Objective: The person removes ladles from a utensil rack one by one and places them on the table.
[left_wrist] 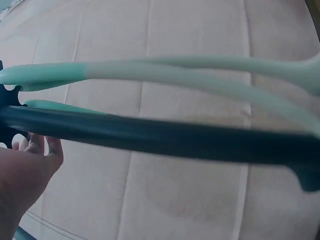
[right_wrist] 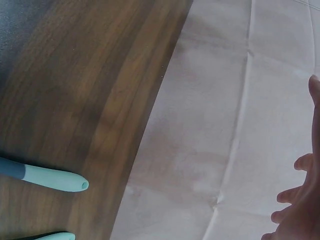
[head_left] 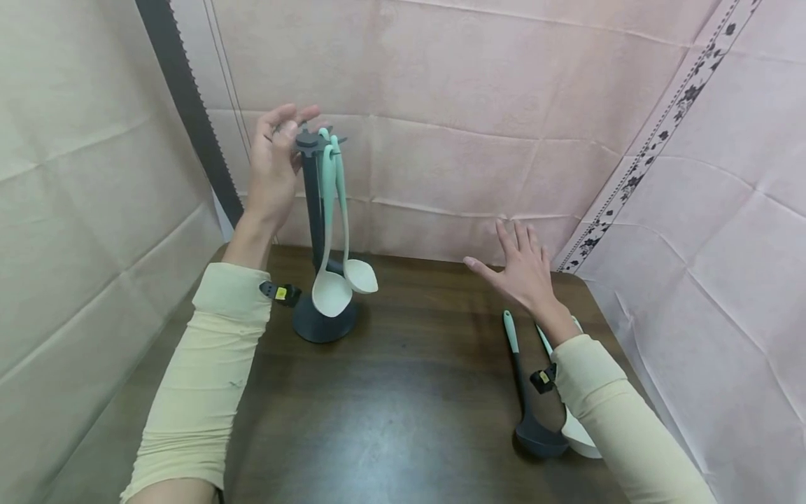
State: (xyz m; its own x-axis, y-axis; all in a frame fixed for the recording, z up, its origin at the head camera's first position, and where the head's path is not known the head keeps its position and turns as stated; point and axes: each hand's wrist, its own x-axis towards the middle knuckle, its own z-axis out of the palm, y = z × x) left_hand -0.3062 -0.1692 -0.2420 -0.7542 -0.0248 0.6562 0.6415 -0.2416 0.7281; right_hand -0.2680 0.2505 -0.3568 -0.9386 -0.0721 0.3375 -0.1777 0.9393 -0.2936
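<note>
My left hand [head_left: 275, 157] is at the top of a dark utensil stand [head_left: 311, 192], thumb and curled fingers at the edge of its notched hook disc [head_left: 308, 142]. A white ladle [head_left: 331, 294] with a mint handle hangs from the disc, beside a second white ladle [head_left: 361, 276] with a pointed lip. Behind the post, another mint handle [left_wrist: 65, 106] shows in the left wrist view. My right hand [head_left: 525, 273] hovers with fingers spread, holding nothing. Nearest to it, a black ladle [head_left: 541, 439] with a mint handle end lies on the table.
A white-headed utensil [head_left: 581, 435] lies next to the black ladle, partly hidden by my right forearm. The brown wooden table [head_left: 390, 392] ends at a pale cloth wall [head_left: 441, 161] behind, with more cloth hanging at both sides.
</note>
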